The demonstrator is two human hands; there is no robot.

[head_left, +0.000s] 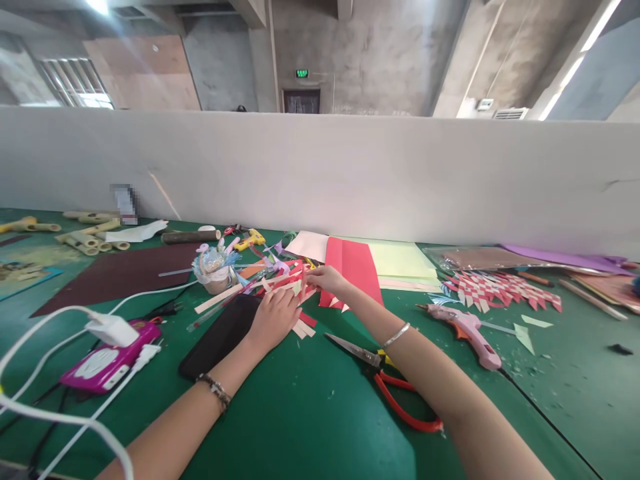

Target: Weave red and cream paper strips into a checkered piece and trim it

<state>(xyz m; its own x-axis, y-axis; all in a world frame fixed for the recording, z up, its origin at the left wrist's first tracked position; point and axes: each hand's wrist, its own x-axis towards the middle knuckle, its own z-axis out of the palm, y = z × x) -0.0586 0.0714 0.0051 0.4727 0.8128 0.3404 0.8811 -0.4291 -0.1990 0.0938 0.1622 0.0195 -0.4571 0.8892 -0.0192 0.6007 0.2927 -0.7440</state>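
Observation:
My left hand (277,313) rests over a pile of red and pale pink paper strips (301,327), its fingers bent down onto them. My right hand (327,279) reaches in from the right with fingertips pinched together at a narrow red strip (303,275). The fingertips meet close together, so part of the strips is hidden. Behind my right hand lies a red sheet of paper (353,263). Under my left wrist is a black flat object (220,340). Scissors with red handles (405,403) lie open beneath my right forearm.
A pink glue gun (467,330) lies at right, below woven red-and-white paper pieces (503,290). Pale green sheets (405,260) lie at the back. At left are a magenta power strip (107,360) with white cables, a dark sheet (125,273) and bamboo pieces (87,240). A pale partition (320,173) stands behind.

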